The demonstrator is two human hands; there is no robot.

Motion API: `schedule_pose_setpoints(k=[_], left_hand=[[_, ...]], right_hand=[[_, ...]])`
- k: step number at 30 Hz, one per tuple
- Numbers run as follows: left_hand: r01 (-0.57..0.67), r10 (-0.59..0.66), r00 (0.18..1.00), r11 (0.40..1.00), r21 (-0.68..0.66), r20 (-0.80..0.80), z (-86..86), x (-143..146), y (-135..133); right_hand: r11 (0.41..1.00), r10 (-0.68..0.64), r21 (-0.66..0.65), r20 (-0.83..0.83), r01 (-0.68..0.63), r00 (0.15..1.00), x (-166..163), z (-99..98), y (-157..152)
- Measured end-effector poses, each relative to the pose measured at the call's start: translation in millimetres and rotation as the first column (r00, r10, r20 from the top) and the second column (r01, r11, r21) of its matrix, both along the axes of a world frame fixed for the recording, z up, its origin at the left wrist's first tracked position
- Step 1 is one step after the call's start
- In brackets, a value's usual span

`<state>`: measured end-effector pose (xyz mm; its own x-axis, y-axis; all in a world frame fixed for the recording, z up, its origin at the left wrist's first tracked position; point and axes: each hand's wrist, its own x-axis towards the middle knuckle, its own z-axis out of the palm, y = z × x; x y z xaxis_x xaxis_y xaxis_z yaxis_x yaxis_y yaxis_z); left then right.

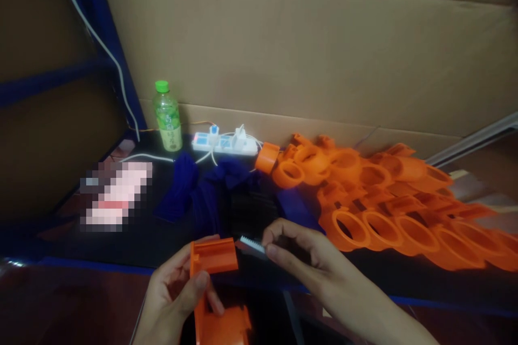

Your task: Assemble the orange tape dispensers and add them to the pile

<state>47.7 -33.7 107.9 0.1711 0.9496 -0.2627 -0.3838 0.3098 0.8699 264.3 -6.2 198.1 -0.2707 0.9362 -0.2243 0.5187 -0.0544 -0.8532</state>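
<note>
My left hand (pixel 178 291) is closed around an orange plastic part (pixel 213 280), a bracket-like piece held upright near the bottom middle. My right hand (pixel 301 253) pinches a small grey toothed strip (pixel 251 243) between thumb and fingers and holds it against the top right edge of the orange part.
A heap of orange ring-shaped parts (pixel 384 205) fills the right of the dark table (pixel 121 237). Blue cloth (pixel 202 188) lies in the middle. At the back stand a green-capped bottle (pixel 167 117), a white power strip (pixel 224 143) and a cardboard wall (pixel 303 48).
</note>
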Motion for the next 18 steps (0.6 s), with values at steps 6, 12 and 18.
schedule_pose_setpoints(k=[6,12,18], left_hand=[[0.036,-0.036,0.999,0.999,0.005,-0.007,-1.1,0.2,-0.4],[0.088,-0.088,0.996,0.996,0.024,0.011,-0.7,4.4,-3.1],[0.031,-0.033,0.997,0.999,-0.027,-0.066,2.2,11.5,-6.6]], right_hand=[[1.0,0.006,0.008,0.056,-0.006,0.998,-0.4,2.4,-4.4],[0.996,0.033,0.08,0.189,-0.049,0.981,7.7,13.5,-7.5],[0.99,0.06,0.103,0.274,-0.092,0.96,14.9,13.5,-6.6]])
